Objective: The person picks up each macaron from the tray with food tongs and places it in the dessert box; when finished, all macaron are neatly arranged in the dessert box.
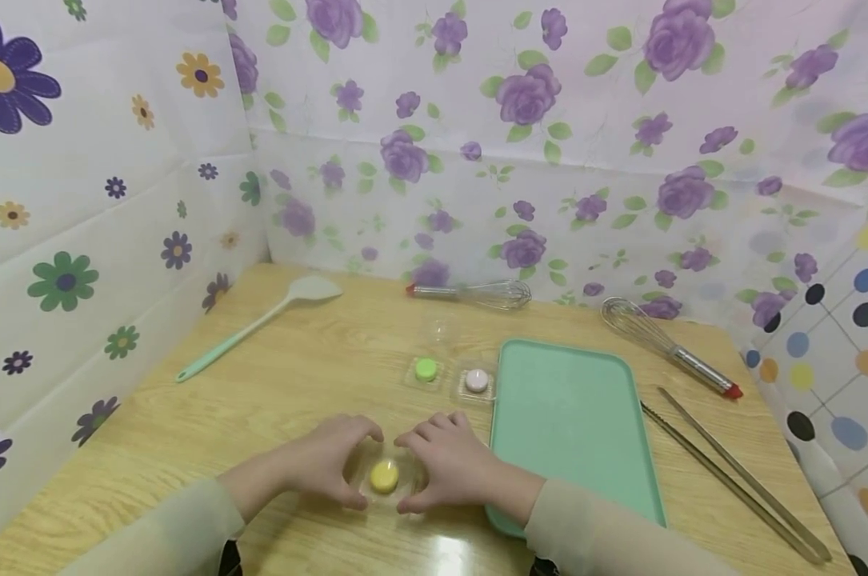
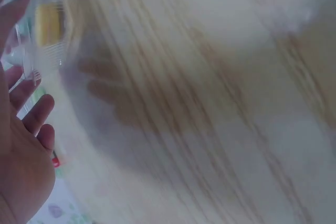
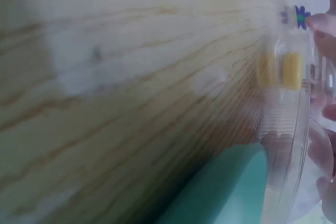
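A yellow macaron (image 1: 385,477) sits in a small clear plastic box (image 1: 408,480) near the front of the table. My left hand (image 1: 330,462) curves round the box's left side, thumb at the near corner and index finger at the far one. From the other side my right hand (image 1: 457,464) holds it the same way, thumb near and fingers far. The right wrist view shows the box with a domed clear lid (image 3: 323,77) beside the fingers; whether the lid is fully seated I cannot tell. In the left wrist view the other left fingers (image 2: 39,114) hang loosely beside the box.
Beyond the hands are a green macaron (image 1: 426,370) and a pale pink macaron (image 1: 476,381) on clear trays, plus a clear lid (image 1: 441,328). A mint tray (image 1: 570,424) lies right, under the right forearm. Tongs (image 1: 736,472), two whisks (image 1: 502,294) and a spatula (image 1: 261,324) lie around.
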The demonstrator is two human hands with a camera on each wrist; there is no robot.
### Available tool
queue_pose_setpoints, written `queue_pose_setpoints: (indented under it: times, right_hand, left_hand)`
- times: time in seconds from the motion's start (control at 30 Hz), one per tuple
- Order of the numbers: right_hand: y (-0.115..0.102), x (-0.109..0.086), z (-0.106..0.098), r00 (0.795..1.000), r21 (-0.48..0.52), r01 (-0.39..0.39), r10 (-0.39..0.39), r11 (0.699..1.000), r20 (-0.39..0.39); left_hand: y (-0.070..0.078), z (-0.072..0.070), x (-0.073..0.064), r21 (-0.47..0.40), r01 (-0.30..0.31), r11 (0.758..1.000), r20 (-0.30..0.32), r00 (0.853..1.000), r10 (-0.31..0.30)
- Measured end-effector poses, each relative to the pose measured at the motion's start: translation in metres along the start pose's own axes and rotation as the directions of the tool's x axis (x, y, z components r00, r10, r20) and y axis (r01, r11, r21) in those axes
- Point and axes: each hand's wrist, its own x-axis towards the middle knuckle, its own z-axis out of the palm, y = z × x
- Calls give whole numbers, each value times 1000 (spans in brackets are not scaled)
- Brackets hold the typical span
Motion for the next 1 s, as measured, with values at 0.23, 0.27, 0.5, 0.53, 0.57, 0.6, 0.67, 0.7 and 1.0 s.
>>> queue_pose_setpoints:
  times: [0.23, 0.27, 0.5, 0.53, 0.57, 0.6, 0.67, 0.7, 1.0]
  right_hand:
    - [-1, 4, 3, 1000, -44, -24, 25, 999, 12]
    - [-2, 5, 2, 999, -41, -33, 34, 999, 14]
    - [-1, 8, -4, 997, -46, -70, 71, 996, 17]
    - [-1, 7, -4, 997, -48, -71, 72, 996, 18]
    - [-1, 7, -5, 997, -52, -71, 72, 996, 20]
    - [-1, 6, -5, 997, -54, -71, 72, 996, 20]
    - [-2, 6, -6, 997, -63, -70, 71, 996, 19]
    - [-2, 6, -6, 997, -68, -70, 71, 995, 18]
    - [-5, 8, -5, 997, -116, -69, 72, 991, 25]
  left_hand:
    - [1, 1, 1, -57, 10, 998, 2, 1000, -10]
    - [0, 1, 1, -90, 25, 996, 9, 1000, -24]
    - [-2, 3, 2, -253, 82, 964, 8, 997, -82]
    - [-2, 3, 3, -263, 79, 962, 4, 997, -81]
    - [-1, 4, 3, -267, 78, 961, 1, 997, -80]
    - [-1, 4, 3, -270, 77, 960, 0, 997, -80]
    - [-1, 3, 4, -266, 70, 961, -6, 997, -74]
    - [-1, 3, 3, -263, 69, 962, -6, 997, -73]
    - [-4, -1, 1, -240, 89, 967, 7, 996, -90]
